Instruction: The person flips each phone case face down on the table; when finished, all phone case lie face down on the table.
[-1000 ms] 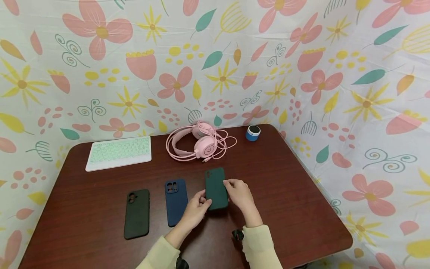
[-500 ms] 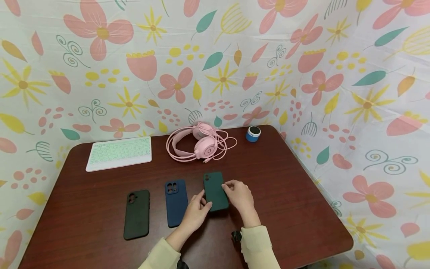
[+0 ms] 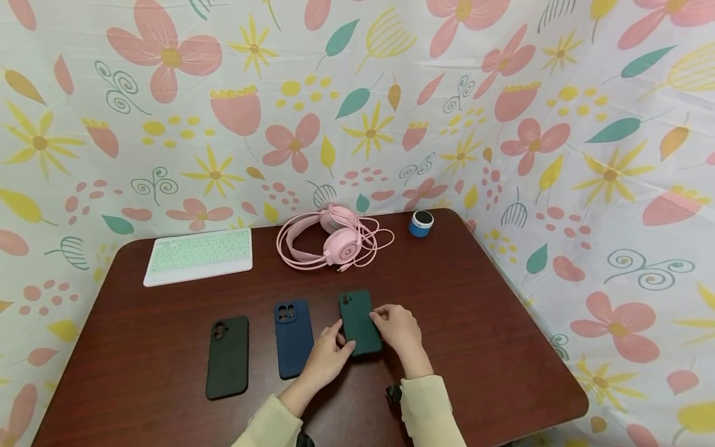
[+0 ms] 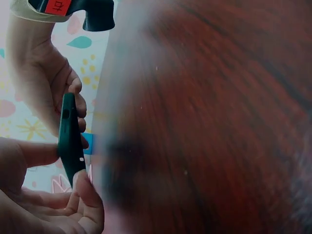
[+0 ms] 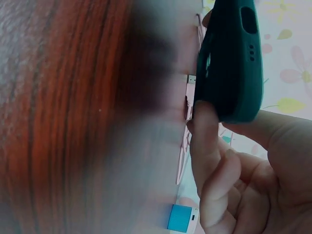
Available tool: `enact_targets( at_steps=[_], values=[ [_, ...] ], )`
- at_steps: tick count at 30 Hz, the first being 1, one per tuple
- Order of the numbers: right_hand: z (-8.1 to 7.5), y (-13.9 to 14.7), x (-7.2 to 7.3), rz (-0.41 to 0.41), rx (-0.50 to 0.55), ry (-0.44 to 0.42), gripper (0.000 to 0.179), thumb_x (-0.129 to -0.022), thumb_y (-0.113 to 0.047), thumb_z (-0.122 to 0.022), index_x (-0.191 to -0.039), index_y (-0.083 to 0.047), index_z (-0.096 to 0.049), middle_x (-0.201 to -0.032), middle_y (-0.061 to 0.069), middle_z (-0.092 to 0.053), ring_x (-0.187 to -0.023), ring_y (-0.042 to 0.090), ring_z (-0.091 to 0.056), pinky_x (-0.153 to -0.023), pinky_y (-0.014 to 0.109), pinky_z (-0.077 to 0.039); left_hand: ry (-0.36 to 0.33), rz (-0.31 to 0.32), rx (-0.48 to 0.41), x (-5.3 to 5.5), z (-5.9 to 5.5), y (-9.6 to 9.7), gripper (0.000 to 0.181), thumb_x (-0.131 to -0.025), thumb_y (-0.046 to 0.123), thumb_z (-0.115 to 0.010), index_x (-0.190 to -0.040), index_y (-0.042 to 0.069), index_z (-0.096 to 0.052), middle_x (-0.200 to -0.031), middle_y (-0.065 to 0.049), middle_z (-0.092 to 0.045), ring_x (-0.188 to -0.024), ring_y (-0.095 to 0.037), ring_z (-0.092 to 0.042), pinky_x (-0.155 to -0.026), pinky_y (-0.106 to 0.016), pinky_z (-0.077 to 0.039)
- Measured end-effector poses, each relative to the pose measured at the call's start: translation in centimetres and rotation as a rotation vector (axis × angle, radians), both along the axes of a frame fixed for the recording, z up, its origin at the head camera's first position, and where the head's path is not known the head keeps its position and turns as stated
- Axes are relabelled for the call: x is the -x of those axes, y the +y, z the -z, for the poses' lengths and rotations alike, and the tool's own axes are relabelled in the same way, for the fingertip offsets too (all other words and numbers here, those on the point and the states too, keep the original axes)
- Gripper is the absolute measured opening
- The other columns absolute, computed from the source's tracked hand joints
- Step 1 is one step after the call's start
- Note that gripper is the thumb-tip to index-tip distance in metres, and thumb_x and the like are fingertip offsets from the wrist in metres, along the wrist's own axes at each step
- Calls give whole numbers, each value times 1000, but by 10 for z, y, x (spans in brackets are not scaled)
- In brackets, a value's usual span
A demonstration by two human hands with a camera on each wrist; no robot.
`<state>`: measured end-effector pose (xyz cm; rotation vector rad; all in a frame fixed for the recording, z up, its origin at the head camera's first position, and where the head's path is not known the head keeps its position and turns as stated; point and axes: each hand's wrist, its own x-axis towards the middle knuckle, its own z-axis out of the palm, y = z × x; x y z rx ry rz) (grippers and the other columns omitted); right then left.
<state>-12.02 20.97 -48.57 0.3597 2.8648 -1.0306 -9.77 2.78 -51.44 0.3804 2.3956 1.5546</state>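
Note:
A dark green phone case is held between both hands, its camera corner at the far left and its back facing up. My left hand pinches its lower left edge with thumb and fingers. On the opposite side, my right hand grips the right edge, thumb on the back and fingers underneath. Both wrist views show the case raised over the tabletop; the right wrist view looks at its bottom end with a port cutout. Just left of my left hand lies a blue phone case, and farther left a black phone case.
A white keyboard with green keys lies at the back left of the brown table. Pink headphones with a looped cable rest at the back middle. A small blue and white speaker stands at the back right, near the patterned cloth wall.
Holding the green phone case, both hands have come slightly lower in the head view, toward the person. The case's top end has dropped in that view. Other objects stay where they were.

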Motion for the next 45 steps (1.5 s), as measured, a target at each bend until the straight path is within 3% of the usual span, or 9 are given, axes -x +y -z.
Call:
enact_targets(
  at_steps=[13,16,20,26,33,36,40,43,45],
  values=[
    [5,-4,1,9,-67,13,20,-92,-26,-67,-105,-13,-75,-86,1,-68,-56,14,-56,-47,32,-44,4,29,107,1,3,-2,66,-98,35,-57,-144,-7,-36,-81,-4,-44,-61,-21,-43,-61,-34,-38],
    [6,-5,1,20,-82,11,18,-91,-26,-68,-102,-13,-76,-83,0,-68,-53,13,-54,-46,32,-43,3,30,106,1,4,-2,67,-98,36,-56,-144,-8,-36,-76,-4,-46,-94,-37,-56,-74,-43,-41],
    [9,-4,0,14,-67,-13,18,-92,-26,-67,-103,-14,-76,-75,-2,-66,-52,11,-56,-45,31,-44,-11,33,114,1,6,-2,66,-98,35,-55,-144,-8,-35,-68,-2,-49,-134,-46,-28,-87,-50,-37],
    [11,-3,0,-14,-47,-32,19,-92,-25,-67,-105,-12,-74,-71,-5,-63,-53,9,-57,-46,32,-45,-8,47,122,1,6,-3,67,-99,35,-54,-145,-9,-33,-67,0,-49,-132,-46,-31,-85,-48,-39],
    [12,-2,2,-24,-30,-22,20,-92,-22,-68,-107,-10,-73,-72,-4,-62,-53,10,-57,-47,32,-45,-37,62,120,3,7,-2,68,-99,35,-53,-146,-10,-30,-76,-3,-50,-83,-33,-53,-80,-46,-41],
    [13,-1,3,-23,-28,-27,21,-92,-23,-68,-108,-11,-72,-72,-4,-62,-53,11,-58,-47,32,-45,-39,66,108,3,7,-2,69,-99,34,-54,-145,-11,-29,-79,-4,-50,-100,-39,-53,-83,-49,-40],
    [12,0,3,-27,-27,-19,21,-92,-23,-67,-109,-10,-72,-74,-3,-63,-54,11,-59,-47,32,-46,-34,63,105,2,6,-2,70,-99,35,-54,-145,-11,-28,-80,-5,-51,-132,-46,-31,-87,-50,-37],
    [7,0,2,-26,-39,-9,21,-92,-23,-67,-109,-11,-72,-76,-3,-64,-54,10,-59,-47,32,-45,-27,56,99,1,4,-3,69,-99,35,-54,-147,-8,-29,-92,-12,-55,-106,-42,-54,-80,-47,-42],
    [1,0,0,-25,-49,8,21,-92,-23,-67,-109,-12,-72,-76,-3,-64,-53,9,-57,-46,32,-44,5,46,109,1,0,-5,67,-99,36,-53,-147,-6,-31,-96,-12,-54,-80,-29,-57,-70,-39,-43]
  ],
)
